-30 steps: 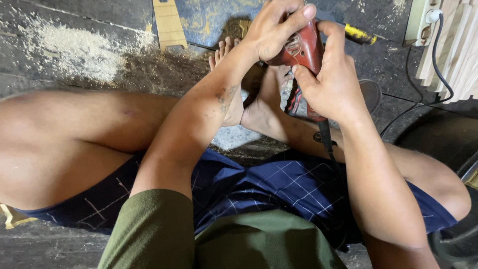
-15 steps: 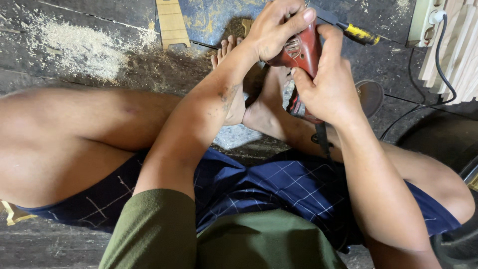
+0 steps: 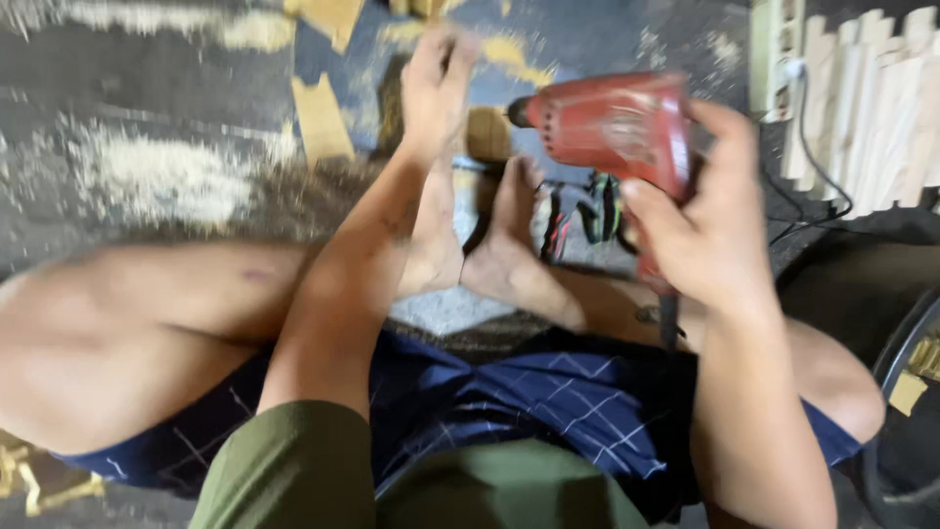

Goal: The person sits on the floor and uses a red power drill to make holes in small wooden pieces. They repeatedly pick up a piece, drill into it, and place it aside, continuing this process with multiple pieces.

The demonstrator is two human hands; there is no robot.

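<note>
The picture is motion-blurred. My right hand [image 3: 700,230] grips a red electric drill [image 3: 607,127], held up above my crossed legs with its chuck pointing left. My left hand [image 3: 436,83] reaches forward past my feet [image 3: 490,250] toward small pieces of wood [image 3: 487,134] on the floor; it is off the drill and whether it holds anything is unclear. The drill's dark cord [image 3: 669,318] hangs down by my right wrist.
I sit cross-legged on a floor strewn with sawdust [image 3: 147,176] and flat wood offcuts [image 3: 323,118]. A power strip [image 3: 774,49] with a plugged cable and a stack of pale wooden slats [image 3: 876,108] lie at the right. A dark round object [image 3: 906,411] sits at the lower right.
My left hand has come off the drill and stretched forward toward the wood pieces. My right hand has lifted the drill up and right. The view has tilted and blurred.
</note>
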